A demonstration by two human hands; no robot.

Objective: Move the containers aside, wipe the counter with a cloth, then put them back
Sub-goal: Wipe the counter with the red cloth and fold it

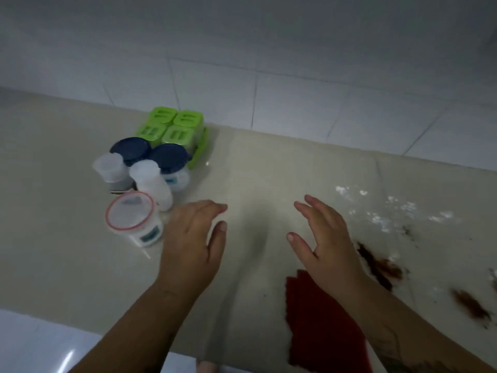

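A group of containers stands at the left of the beige counter (255, 170): a green four-lid spice set (172, 126) at the back, two blue-lidded jars (170, 160), two clear white jars (150, 181), and a red-rimmed tub (131, 215) nearest me. My left hand (192, 243) hovers open just right of the red-rimmed tub, holding nothing. My right hand (322, 238) is open too, palm facing left, above the counter's middle. A dark red cloth (320, 327) lies flat by the front edge, partly under my right forearm.
Brown spills (382, 265) and white powder specks (390, 208) mark the counter's right side. A white tiled wall (295, 76) rises behind the counter. The counter's front edge runs along the bottom, with a white floor (40, 345) below at the left.
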